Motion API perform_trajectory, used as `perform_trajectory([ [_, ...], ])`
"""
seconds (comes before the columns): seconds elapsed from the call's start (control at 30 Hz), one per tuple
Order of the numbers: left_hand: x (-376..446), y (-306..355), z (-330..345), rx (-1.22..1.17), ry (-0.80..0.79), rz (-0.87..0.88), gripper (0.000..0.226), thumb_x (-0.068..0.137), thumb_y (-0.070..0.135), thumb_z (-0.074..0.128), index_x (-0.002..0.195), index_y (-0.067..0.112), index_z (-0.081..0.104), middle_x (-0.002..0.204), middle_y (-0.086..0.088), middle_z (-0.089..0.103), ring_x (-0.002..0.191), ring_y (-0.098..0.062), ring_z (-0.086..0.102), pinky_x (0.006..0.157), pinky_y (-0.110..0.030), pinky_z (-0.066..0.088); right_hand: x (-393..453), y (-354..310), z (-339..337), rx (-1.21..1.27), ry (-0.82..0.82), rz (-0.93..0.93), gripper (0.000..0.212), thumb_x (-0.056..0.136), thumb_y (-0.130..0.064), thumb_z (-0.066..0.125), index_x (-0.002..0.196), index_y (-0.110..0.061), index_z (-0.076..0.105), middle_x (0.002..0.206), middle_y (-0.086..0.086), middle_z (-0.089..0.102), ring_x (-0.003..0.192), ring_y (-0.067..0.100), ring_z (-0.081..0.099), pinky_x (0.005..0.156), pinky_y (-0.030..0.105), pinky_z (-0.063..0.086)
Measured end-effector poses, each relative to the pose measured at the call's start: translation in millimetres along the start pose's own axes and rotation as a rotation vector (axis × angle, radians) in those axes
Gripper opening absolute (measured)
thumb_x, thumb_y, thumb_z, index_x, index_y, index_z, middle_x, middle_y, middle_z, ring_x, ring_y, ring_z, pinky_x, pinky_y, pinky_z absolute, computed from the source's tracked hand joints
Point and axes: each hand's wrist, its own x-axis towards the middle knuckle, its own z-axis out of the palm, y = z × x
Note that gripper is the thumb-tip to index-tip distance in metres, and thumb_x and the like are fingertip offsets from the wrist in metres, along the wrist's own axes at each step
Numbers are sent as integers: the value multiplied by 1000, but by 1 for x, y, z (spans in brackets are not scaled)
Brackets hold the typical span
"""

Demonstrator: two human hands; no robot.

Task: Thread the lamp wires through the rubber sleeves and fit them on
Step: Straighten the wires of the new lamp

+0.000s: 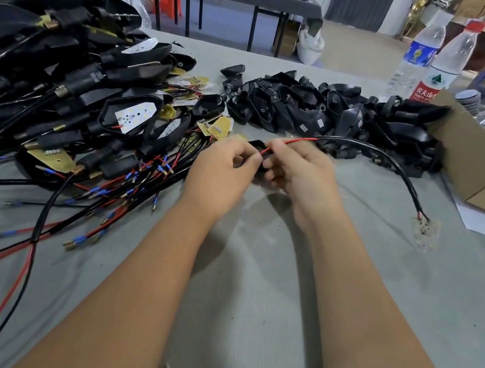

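Rubber sleeve pinched between left hand fingers – right hand fingers grip the red wire entering it

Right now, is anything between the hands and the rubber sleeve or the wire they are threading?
Nothing visible. The left hand holds the black rubber sleeve, and the right hand pinches the red wire at it.

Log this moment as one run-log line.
stage: threading | left hand: holds black rubber sleeve | right hand: pinches red wire at sleeve | LED board: on table
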Motion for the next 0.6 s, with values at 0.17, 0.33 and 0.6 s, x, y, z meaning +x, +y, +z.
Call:
perform_trajectory([
  [0.17, -1, 0, 3, -45, 40, 21, 17, 93, 19, 55, 98, 22, 71, 101, 5, 70, 94, -9, 62, 87, -27, 49, 1, 3, -1, -22, 124, 0, 19, 98, -9, 52, 81, -9, 61, 63, -1, 63, 50, 10, 54, 47, 18, 42],
  [0.33, 7, -7, -1, 211, 39, -24, 42, 90, 15, 57, 132, 21, 56, 133, -1, 56, 129, -24, 41, 107, -34, 33, 4, 4, -7, 66, 214, -16, 16, 98, -7, 54, 83, -7, 58, 70, 7, 62, 54, 12, 58, 52, 21, 47],
  [0.6, 3, -9, 5, 408, 24, 69, 11, 88, 29, 67, 96, 26, 73, 89, 1, 69, 98, -24, 59, 82, -39, 48, 1, 4, -4, 97, 213, -87, 15, 95, 1, 57, 84, -9, 59, 70, 6, 61, 64, 13, 67, 63, 23, 56],
])
